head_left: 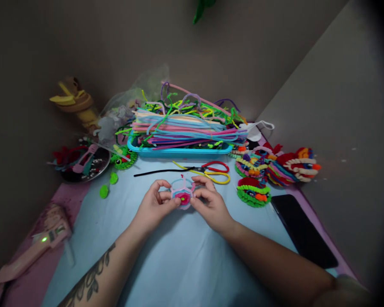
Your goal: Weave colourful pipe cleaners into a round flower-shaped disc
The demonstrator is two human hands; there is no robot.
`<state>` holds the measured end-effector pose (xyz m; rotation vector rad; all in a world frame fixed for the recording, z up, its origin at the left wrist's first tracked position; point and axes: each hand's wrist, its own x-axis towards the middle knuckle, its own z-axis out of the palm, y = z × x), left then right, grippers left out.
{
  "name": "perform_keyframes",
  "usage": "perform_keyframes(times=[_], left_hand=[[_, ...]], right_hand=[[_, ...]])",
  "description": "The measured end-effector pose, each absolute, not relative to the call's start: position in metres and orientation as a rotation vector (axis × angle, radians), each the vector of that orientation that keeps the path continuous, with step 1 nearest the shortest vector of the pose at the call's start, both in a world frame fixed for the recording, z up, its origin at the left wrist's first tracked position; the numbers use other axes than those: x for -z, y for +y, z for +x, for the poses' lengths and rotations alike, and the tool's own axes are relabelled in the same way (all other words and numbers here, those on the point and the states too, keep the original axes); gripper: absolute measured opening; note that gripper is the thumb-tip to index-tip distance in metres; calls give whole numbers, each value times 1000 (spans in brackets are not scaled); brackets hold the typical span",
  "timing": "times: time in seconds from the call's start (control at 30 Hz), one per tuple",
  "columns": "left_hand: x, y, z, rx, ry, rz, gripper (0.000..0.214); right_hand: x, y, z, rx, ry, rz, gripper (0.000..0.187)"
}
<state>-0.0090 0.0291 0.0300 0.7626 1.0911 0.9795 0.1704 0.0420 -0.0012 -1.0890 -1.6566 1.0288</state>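
Between both hands is a small pipe-cleaner piece (184,199), pale blue and lilac around a bright pink middle with a green dot. My left hand (158,200) pinches its left side, thumb on the pink part. My right hand (208,199) grips its right edge between thumb and fingers. Just beyond the hands lie scissors (208,169) with one red and one yellow handle, their blades pointing left. A black pipe cleaner (153,172) stretches leftward from near the blades.
Behind stands a blue tray (179,152) heaped with colourful pipe cleaners (192,123). Finished-looking fuzzy pieces (254,192) and a black phone (304,230) lie right. At left are a pink glue gun (38,247), green fuzzy pieces (104,191) and a metal dish (102,166).
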Motion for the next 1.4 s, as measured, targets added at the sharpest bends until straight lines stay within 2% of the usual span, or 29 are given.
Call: perform_keyframes(times=[0.7, 1.03, 1.4], left_hand=[[-30, 26, -8, -968, 1115, 784, 42], [-35, 24, -9, -957, 1019, 659, 49], [-24, 33, -30, -1005, 1626, 1251, 32]], right_hand=[[-2, 38, 169, -967, -1729, -1064, 8], [-4, 36, 168, -1046, -1732, -1060, 12], [5, 37, 158, -962, -1794, -1216, 7]])
